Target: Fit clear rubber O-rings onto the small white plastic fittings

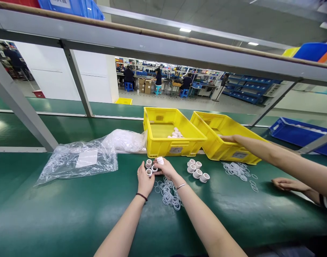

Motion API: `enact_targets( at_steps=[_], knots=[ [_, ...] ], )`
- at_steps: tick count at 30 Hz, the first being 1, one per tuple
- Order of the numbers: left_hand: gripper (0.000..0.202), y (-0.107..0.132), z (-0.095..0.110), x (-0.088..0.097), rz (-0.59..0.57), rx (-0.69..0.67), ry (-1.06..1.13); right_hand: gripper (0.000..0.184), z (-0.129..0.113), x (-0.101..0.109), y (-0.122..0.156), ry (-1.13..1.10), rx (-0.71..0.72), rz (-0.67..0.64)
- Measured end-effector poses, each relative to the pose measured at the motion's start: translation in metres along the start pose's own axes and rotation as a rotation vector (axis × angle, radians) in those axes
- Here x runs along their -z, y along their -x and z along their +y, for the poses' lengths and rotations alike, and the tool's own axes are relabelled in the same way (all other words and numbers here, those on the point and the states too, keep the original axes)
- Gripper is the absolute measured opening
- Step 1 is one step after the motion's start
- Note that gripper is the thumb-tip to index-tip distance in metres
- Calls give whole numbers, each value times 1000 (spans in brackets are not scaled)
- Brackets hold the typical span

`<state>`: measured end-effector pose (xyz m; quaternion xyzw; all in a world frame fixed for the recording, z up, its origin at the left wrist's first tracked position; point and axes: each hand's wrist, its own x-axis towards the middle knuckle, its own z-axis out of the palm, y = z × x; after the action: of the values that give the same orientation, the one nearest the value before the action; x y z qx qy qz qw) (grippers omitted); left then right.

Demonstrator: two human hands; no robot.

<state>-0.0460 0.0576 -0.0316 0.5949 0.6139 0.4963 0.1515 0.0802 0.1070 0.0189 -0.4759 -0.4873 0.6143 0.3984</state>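
Observation:
My left hand [144,180] rests on the green bench with its fingertips on a small white plastic cap [149,172]. My right hand [166,168] grips another white cap [160,160] between thumb and fingers. Two more caps [149,164] stand between my hands. A loose pile of clear rubber rings [169,192] lies just below both wrists. Several white caps [197,170] stand in a cluster to the right of my right hand.
Two yellow bins [163,142] [227,150] stand behind; the left one holds white caps. A clear bag of rings [80,160] lies at left. A co-worker's arm [273,153] reaches to the right bin, their other hand [286,184] beside more rings [237,170]. A blue bin [297,137] sits far right.

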Motion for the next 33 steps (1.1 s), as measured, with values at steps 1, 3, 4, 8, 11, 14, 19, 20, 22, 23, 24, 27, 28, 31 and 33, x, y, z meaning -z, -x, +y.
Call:
enact_targets(
  at_steps=[1,3,4,8,11,14,19,20,22,23,24,27,28,31,33],
  knots=[
    [67,0,0,0,2,6,0,41,1,0,0,8,8,10],
    [70,1,-1,-1,-4,5,-2,40,3,1,1,40,28,29],
    [70,1,0,-1,-7,2,-4,38,3,3,2,62,41,43],
    [75,1,5,3,6,-2,-9,36,5,17,3,204,104,139],
    [79,4,16,10,78,-85,-5,41,-1,30,4,349,139,188],
    [74,14,31,18,104,-356,47,39,-15,36,16,453,189,209],
    [63,36,48,22,4,-364,303,38,-36,17,63,721,589,44],
    [60,39,49,20,-18,-295,360,39,-38,11,73,770,658,-40],
    [52,44,50,17,-71,-200,430,41,-38,1,89,833,709,-170],
    [50,45,50,16,-96,-178,445,42,-37,-2,94,859,710,-199],
    [47,46,50,14,-117,-166,453,42,-36,-3,97,874,710,-199],
    [42,46,49,13,-84,-153,483,45,-31,6,100,863,725,-123],
    [41,45,48,12,-41,-150,510,50,-28,12,100,861,719,-95],
    [38,44,49,12,93,-138,636,56,-18,33,97,927,591,22],
    [38,45,50,12,114,-126,713,45,-6,43,95,1024,447,108]
  ],
)
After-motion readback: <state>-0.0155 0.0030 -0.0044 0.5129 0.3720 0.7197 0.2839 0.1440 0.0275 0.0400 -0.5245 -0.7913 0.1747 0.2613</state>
